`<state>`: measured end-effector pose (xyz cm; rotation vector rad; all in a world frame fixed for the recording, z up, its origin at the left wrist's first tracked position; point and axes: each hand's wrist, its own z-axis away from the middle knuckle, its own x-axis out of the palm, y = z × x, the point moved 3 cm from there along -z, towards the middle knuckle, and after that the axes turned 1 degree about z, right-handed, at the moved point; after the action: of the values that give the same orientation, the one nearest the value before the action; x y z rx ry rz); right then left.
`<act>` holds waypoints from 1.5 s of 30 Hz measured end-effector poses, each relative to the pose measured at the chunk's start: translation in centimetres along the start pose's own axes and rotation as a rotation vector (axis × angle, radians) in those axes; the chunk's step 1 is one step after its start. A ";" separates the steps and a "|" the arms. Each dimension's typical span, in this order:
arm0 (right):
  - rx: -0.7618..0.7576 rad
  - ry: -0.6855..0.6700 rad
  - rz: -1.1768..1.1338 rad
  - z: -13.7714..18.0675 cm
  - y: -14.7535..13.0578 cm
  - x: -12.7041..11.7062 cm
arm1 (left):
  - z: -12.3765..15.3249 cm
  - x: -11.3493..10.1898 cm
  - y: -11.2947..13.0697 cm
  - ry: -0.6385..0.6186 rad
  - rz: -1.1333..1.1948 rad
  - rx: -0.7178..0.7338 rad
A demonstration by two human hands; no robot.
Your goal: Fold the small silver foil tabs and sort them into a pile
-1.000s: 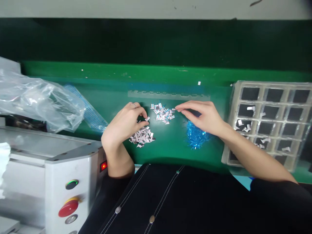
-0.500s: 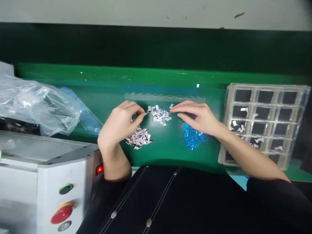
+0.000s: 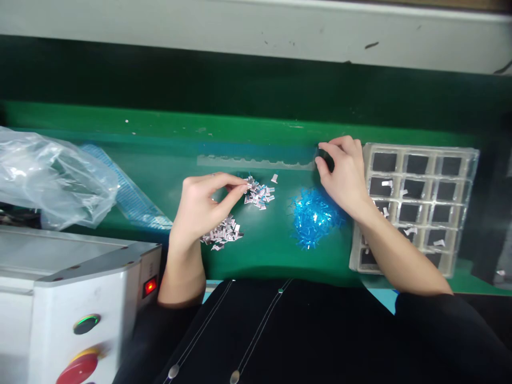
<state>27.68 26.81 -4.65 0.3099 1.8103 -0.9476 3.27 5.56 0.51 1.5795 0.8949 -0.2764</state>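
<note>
My left hand [image 3: 210, 205] is closed in a pinch on a small silver-white tab, its fingertips at the left edge of a pile of small white tabs with blue film [image 3: 261, 194]. Beneath and beside that hand lies another pile of silver tabs [image 3: 224, 232], partly hidden by it. One lone tab [image 3: 274, 178] sits just right of the blue-marked pile. Farther right, my right hand [image 3: 342, 170] has thumb and index finger apart, the index fingertip down on the green surface. Nothing clear shows between them. Below it is a heap of blue film strips [image 3: 314, 218].
A clear compartment tray [image 3: 428, 178] with several loose tabs stands at right, partly under my right forearm. A clear strip [image 3: 256, 161] lies behind the piles. At left are a plastic bag [image 3: 56, 176], a blue strip sheet [image 3: 128, 186] and a white machine [image 3: 92, 298] with buttons.
My right hand has moved from beside the tab pile up and right, to where a small white square lay. My left fingertips have come to the pile. The camera view has shifted slightly.
</note>
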 end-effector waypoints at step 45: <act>-0.143 -0.127 -0.742 2.4 -7.6 -1.0 | 0.6 5.7 1.7 0.107 0.074 0.331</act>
<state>25.26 20.31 -0.66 -0.5424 1.8839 -1.2875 8.49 7.23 -2.00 1.9449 0.9035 -0.3001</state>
